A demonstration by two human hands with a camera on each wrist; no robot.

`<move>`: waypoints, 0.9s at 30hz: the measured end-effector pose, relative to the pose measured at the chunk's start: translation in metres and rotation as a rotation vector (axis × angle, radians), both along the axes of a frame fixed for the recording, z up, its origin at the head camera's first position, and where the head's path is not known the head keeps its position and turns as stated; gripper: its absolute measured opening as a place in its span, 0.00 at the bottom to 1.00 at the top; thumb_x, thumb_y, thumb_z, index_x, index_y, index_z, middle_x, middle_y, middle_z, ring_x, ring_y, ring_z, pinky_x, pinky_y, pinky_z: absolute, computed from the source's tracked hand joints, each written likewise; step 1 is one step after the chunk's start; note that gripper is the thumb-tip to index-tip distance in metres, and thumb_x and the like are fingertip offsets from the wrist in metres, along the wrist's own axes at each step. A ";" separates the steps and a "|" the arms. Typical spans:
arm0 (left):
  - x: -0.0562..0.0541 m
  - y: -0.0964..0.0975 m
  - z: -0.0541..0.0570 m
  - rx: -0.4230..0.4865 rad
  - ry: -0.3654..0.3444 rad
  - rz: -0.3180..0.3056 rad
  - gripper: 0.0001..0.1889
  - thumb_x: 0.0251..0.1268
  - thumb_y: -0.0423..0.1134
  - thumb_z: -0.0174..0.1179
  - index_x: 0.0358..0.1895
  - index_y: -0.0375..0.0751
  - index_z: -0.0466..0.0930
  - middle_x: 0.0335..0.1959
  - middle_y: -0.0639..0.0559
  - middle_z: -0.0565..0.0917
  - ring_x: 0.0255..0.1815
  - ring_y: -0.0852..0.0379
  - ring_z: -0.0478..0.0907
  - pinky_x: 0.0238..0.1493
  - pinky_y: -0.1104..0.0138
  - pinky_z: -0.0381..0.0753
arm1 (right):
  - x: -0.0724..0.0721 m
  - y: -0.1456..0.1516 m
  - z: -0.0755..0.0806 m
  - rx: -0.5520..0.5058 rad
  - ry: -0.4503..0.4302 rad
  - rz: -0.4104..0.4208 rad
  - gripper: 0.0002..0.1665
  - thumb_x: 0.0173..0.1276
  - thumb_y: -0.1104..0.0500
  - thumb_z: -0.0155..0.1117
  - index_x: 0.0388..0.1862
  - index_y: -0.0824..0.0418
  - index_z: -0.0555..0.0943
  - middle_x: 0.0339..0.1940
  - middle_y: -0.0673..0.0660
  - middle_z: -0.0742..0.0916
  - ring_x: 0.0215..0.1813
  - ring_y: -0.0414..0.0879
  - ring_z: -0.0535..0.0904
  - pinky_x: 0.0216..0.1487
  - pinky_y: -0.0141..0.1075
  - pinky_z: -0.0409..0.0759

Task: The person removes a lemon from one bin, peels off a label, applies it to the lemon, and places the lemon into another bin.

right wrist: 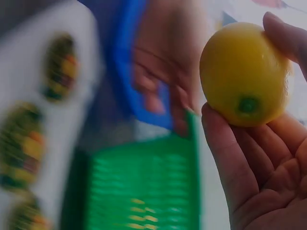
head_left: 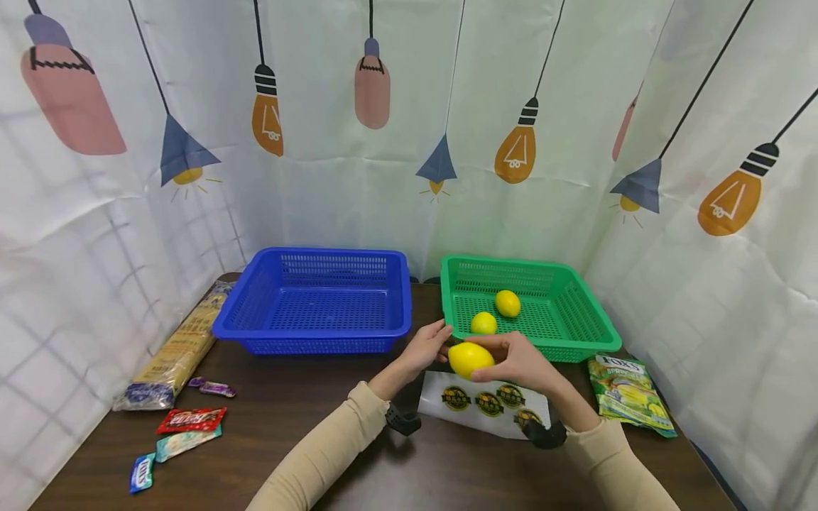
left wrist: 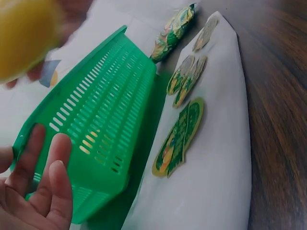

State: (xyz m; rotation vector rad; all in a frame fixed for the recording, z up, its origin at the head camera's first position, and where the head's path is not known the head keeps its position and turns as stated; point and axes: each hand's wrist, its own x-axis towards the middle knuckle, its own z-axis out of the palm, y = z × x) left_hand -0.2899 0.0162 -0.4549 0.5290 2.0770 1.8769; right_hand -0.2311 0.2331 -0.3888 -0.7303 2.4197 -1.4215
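My right hand (head_left: 522, 363) holds a yellow lemon (head_left: 469, 360) between thumb and fingers, in front of the green basket (head_left: 597, 319). The right wrist view shows the same lemon (right wrist: 244, 72) with a green stem end, lifted above the basket's level. At the near left corner of the basket is my left hand (head_left: 424, 349). Its thumb lies over the rim and its fingers bend against the outer wall in the left wrist view, pinching the basket there. Two more lemons sit inside, one near the front wall (head_left: 483, 323) and one farther back (head_left: 508, 304).
A blue basket (head_left: 313, 343) stands to the left. Below the hands lies a white bag with round labels (head_left: 441, 404). A green Fox's candy bag (head_left: 629, 394) is at right. A noodle-like long packet (head_left: 185, 348) and several small wrapped sweets (head_left: 192, 420) lie at left.
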 end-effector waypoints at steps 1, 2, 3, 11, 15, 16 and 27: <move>0.001 -0.002 -0.001 -0.011 -0.006 -0.004 0.25 0.82 0.48 0.40 0.73 0.40 0.65 0.58 0.36 0.82 0.35 0.64 0.82 0.42 0.63 0.84 | 0.006 -0.001 -0.007 0.013 -0.007 0.014 0.35 0.60 0.55 0.75 0.66 0.60 0.77 0.55 0.64 0.87 0.44 0.41 0.87 0.43 0.35 0.87; 0.002 -0.003 -0.002 -0.026 -0.014 -0.007 0.26 0.82 0.49 0.40 0.74 0.40 0.64 0.58 0.36 0.83 0.35 0.63 0.83 0.43 0.62 0.85 | 0.012 -0.002 -0.013 0.024 -0.011 0.031 0.35 0.60 0.55 0.75 0.66 0.60 0.77 0.55 0.63 0.88 0.43 0.40 0.87 0.42 0.35 0.87; 0.003 -0.005 -0.004 -0.041 -0.018 -0.011 0.27 0.82 0.49 0.40 0.75 0.39 0.62 0.58 0.37 0.83 0.36 0.62 0.84 0.44 0.61 0.85 | 0.018 -0.004 -0.020 0.036 -0.010 0.045 0.35 0.60 0.55 0.75 0.66 0.60 0.78 0.56 0.62 0.88 0.43 0.39 0.87 0.42 0.34 0.86; 0.011 -0.019 -0.016 -0.115 -0.029 -0.002 0.29 0.80 0.51 0.44 0.73 0.34 0.64 0.55 0.40 0.85 0.40 0.55 0.86 0.40 0.68 0.81 | 0.041 -0.011 -0.056 0.082 -0.035 0.105 0.34 0.58 0.53 0.77 0.63 0.60 0.80 0.54 0.58 0.88 0.40 0.34 0.82 0.42 0.29 0.82; 0.013 -0.026 -0.019 -0.111 -0.032 -0.008 0.27 0.80 0.50 0.46 0.68 0.33 0.69 0.55 0.36 0.84 0.42 0.53 0.86 0.41 0.67 0.82 | 0.046 -0.014 -0.068 0.100 -0.052 0.120 0.35 0.56 0.52 0.77 0.62 0.62 0.80 0.53 0.58 0.89 0.40 0.33 0.82 0.42 0.27 0.81; 0.013 -0.027 -0.020 -0.113 -0.034 -0.009 0.26 0.80 0.50 0.46 0.67 0.32 0.70 0.54 0.36 0.84 0.42 0.52 0.86 0.43 0.66 0.83 | 0.047 -0.015 -0.069 0.105 -0.047 0.123 0.35 0.56 0.51 0.77 0.62 0.62 0.80 0.54 0.58 0.89 0.41 0.32 0.81 0.42 0.27 0.81; 0.016 -0.042 -0.022 -0.223 -0.006 -0.024 0.22 0.77 0.49 0.52 0.60 0.34 0.77 0.51 0.37 0.86 0.34 0.56 0.83 0.38 0.70 0.77 | 0.054 -0.019 -0.075 0.232 0.067 0.092 0.36 0.53 0.43 0.78 0.60 0.54 0.83 0.55 0.50 0.89 0.45 0.30 0.78 0.45 0.25 0.75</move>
